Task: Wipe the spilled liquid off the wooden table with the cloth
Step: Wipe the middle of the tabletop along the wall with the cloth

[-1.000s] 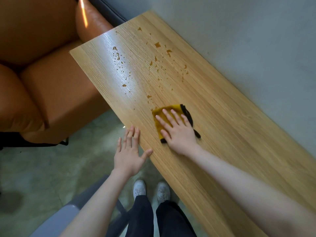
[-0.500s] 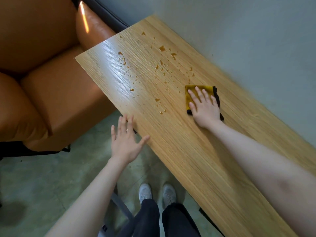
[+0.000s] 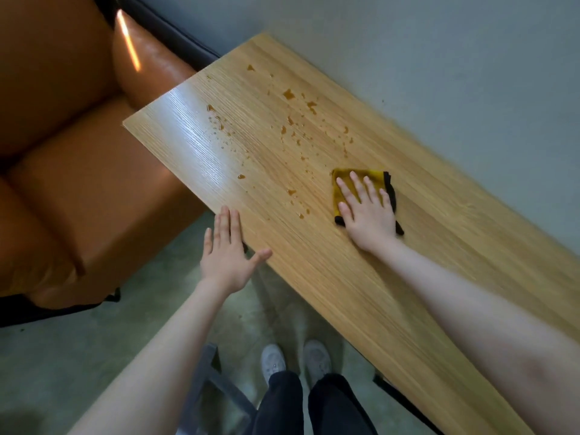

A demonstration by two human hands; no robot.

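Right hand (image 3: 368,215) flat on cloth (image 3: 342,180); left hand (image 3: 227,252) spread

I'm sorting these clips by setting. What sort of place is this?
Probably a lounge or living room, though I can't be sure. An orange leather sofa stands at the end of a narrow wooden table set against a plain wall, on a bare concrete-like floor.

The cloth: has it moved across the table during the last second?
Yes. The cloth under the right hand went from the table's front edge toward the wall, then slid partway back.
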